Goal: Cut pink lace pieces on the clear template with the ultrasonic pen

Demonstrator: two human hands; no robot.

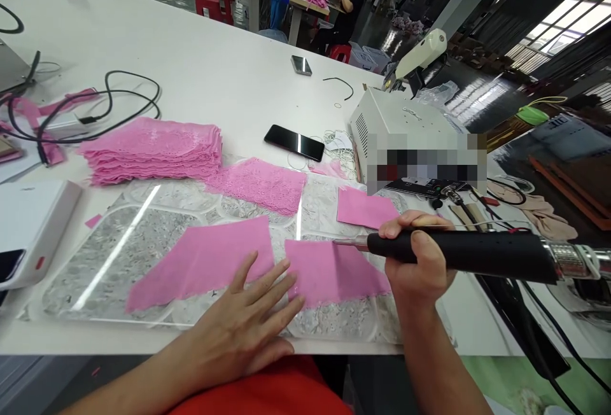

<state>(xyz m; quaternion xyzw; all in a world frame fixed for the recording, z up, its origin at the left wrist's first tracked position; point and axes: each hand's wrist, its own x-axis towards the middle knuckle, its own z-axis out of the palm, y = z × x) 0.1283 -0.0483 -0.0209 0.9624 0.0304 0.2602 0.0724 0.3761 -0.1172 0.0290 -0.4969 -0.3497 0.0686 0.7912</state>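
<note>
Two cut pieces of pink fabric lie flat on a clear sheet over a grey patterned surface: a left piece and a right piece, with a narrow gap between. My left hand rests flat with fingers spread, its fingertips on the neighbouring edges of both pieces. In my right hand is a thick black-handled tool, held level. Its thin metal tip touches or hovers just over the right piece's upper edge; I cannot tell which. Behind it sits a small pink rectangle.
A tall stack of pink fabric and a smaller pile stand behind the pieces. A black phone, another phone, a grey machine box and black cables occupy the white table. A person sits far back.
</note>
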